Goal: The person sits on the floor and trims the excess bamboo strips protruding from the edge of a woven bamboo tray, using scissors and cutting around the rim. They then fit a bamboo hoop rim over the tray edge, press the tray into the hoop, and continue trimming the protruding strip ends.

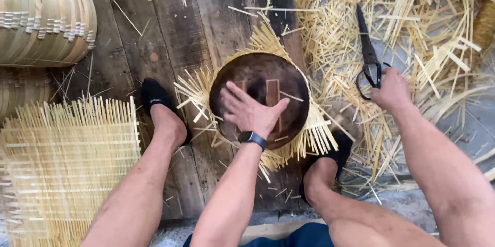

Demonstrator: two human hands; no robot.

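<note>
Bamboo everywhere! Left hand spreads flat on the dark round mould, pinning splayed bamboo strips between both feet. Right hand closes around the black scissors lying on the offcut pile. Best keep that palm pressing centrally; floorboards ahead offer room, woven mat crowds the left.

Dark, worn wooden floor planks carry the work; a round dark wooden disc sits mid-floor on a fringe of splayed bamboo strips; a woven bamboo mat lies at the left edge; finished baskets fill the far-left corner; loose bamboo offcuts with black scissors cover the right side.
</note>
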